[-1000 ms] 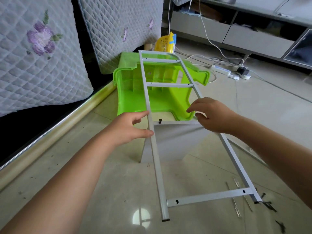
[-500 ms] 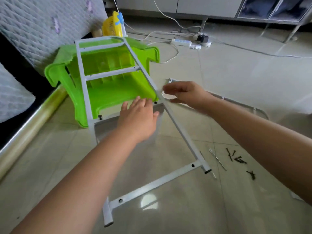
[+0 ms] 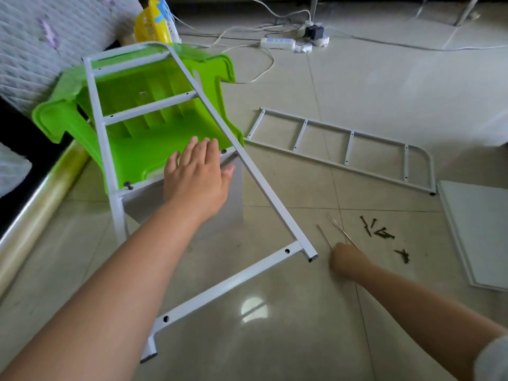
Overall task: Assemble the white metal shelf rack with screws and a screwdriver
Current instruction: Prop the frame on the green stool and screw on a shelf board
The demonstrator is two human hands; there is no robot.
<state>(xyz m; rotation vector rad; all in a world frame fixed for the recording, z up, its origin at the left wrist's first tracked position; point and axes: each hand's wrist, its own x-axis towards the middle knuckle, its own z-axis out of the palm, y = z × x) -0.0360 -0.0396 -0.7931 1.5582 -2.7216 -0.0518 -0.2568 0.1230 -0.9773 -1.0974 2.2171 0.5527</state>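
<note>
White side frame [image 3: 192, 149] leans on green stool [image 3: 154, 116] | left hand [image 3: 196, 177] flat, steadying shelf panel [image 3: 187, 204] | right hand [image 3: 345, 261] on floor, grip unreadable | screws [image 3: 380, 232] just beyond, right hand nearer

A glossy beige tiled floor [image 3: 384, 92] fills the room, mirroring a round spot of light [image 3: 254, 309] near its lower edge. Along the left edge runs a shiny metal strip [image 3: 41, 199] below a quilted white mattress [image 3: 41, 37] with purple flowers — at the far edge white cables [image 3: 247, 31] lead to a power strip [image 3: 277, 43].
</note>
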